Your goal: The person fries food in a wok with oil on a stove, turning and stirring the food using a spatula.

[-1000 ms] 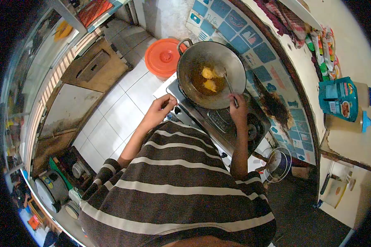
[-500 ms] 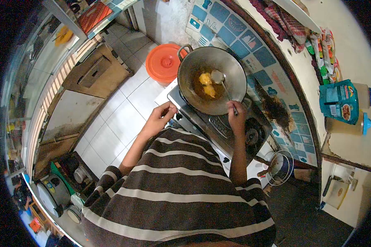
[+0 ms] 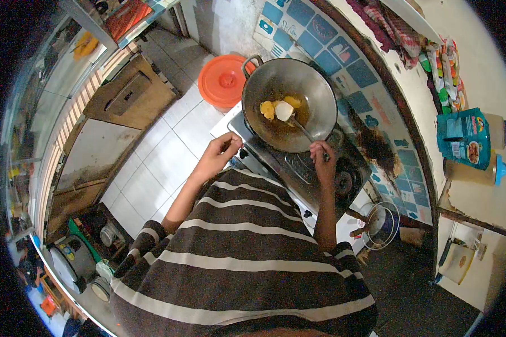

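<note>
My right hand point(image 3: 322, 157) is wrapped around the handle of a metal ladle point(image 3: 285, 111). The ladle's round head rests among yellow fried pieces point(image 3: 267, 110) in oil at the bottom of a deep wok point(image 3: 319, 90), which sits on the far burner of a gas stove point(image 3: 298, 168). Close to the stove's front edge, beside a black knob point(image 3: 243, 153), is my left hand point(image 3: 220, 153). Its fingers are curled in and pressed together, with nothing visible in them. Whether it touches the stove front, I cannot tell.
An orange lidded bucket point(image 3: 222, 81) stands on the tiled floor left of the wok. Blue-patterned tiles point(image 3: 331, 62) line the wall behind the stove. To the right are a wire-rimmed basket point(image 3: 382, 224) and a shelf with a teal packet point(image 3: 462, 139). Wooden cabinets point(image 3: 118, 106) stand at left.
My right hand has drawn the ladle's head toward the left and nearer to me in the wok, and the yellow pieces have shifted apart. My left hand stays nearly in place.
</note>
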The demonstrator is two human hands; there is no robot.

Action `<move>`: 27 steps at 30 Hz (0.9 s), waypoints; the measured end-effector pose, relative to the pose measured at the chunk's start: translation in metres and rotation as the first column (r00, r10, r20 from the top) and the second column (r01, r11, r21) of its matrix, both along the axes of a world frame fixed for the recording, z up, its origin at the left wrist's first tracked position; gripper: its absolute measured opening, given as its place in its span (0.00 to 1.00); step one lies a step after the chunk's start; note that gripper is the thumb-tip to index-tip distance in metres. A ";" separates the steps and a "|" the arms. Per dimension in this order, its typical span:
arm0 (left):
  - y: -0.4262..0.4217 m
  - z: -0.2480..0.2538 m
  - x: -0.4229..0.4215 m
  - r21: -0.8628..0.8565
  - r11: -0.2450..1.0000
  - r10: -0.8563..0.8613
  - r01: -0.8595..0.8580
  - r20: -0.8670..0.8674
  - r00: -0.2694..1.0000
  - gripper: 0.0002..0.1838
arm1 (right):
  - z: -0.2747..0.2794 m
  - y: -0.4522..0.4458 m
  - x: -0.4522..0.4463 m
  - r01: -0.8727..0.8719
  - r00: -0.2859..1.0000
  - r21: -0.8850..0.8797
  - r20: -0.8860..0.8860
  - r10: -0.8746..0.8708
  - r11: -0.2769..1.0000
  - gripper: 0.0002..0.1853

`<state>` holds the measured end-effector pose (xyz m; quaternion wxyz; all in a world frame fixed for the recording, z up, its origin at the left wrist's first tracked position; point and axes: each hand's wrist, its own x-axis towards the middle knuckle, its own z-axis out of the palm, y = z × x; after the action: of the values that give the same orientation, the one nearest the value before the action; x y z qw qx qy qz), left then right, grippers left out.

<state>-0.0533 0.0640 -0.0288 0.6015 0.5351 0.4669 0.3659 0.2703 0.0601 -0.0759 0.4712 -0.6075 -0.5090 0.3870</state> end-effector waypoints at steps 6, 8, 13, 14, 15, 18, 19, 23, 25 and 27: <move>0.000 -0.001 0.001 0.006 1.000 -0.004 0.004 -0.025 1.000 0.12 | -0.001 -0.002 0.011 -0.081 0.996 -0.031 0.034 0.082 0.996 0.07; 0.000 -0.001 0.002 0.034 0.999 0.007 -0.005 -0.033 0.999 0.13 | -0.001 -0.003 0.013 -0.084 0.995 -0.034 0.049 0.086 0.996 0.07; 0.000 0.000 0.000 0.054 0.999 0.007 -0.007 -0.016 1.000 0.13 | 0.014 0.001 0.014 -0.125 0.932 0.105 0.352 0.081 0.987 0.07; 0.000 0.000 0.000 0.043 0.999 0.005 -0.003 -0.028 1.000 0.13 | 0.022 0.001 0.016 -0.109 0.923 0.089 0.380 0.067 0.990 0.07; -0.001 -0.001 -0.001 0.032 0.999 0.001 0.001 -0.041 0.999 0.13 | 0.027 0.001 0.016 -0.091 0.912 0.074 0.407 0.054 0.993 0.07; -0.002 0.000 -0.001 0.010 1.000 -0.007 0.007 -0.021 1.000 0.11 | 0.024 0.009 0.012 -0.045 0.892 0.055 0.451 0.015 0.997 0.07; -0.002 0.000 -0.001 0.004 1.000 -0.006 0.006 -0.004 1.000 0.10 | 0.022 0.014 0.011 -0.085 0.886 0.077 0.461 0.041 0.993 0.07; -0.002 0.002 -0.001 -0.019 1.000 -0.007 0.007 -0.004 1.000 0.09 | 0.012 0.027 0.002 -0.214 0.873 0.148 0.472 0.121 0.966 0.05; -0.003 0.003 -0.002 -0.020 1.000 -0.001 0.001 -0.003 1.000 0.09 | 0.009 0.030 -0.002 -0.236 0.871 0.155 0.472 0.138 0.959 0.05; -0.005 0.004 -0.004 -0.031 0.999 0.009 -0.009 -0.003 1.000 0.09 | 0.007 0.032 -0.006 -0.231 0.863 0.138 0.486 0.137 0.963 0.05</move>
<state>-0.0571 0.0593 -0.0252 0.6072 0.5242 0.4759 0.3606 0.2647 0.0917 -0.0693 0.3502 -0.5834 -0.6990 0.2201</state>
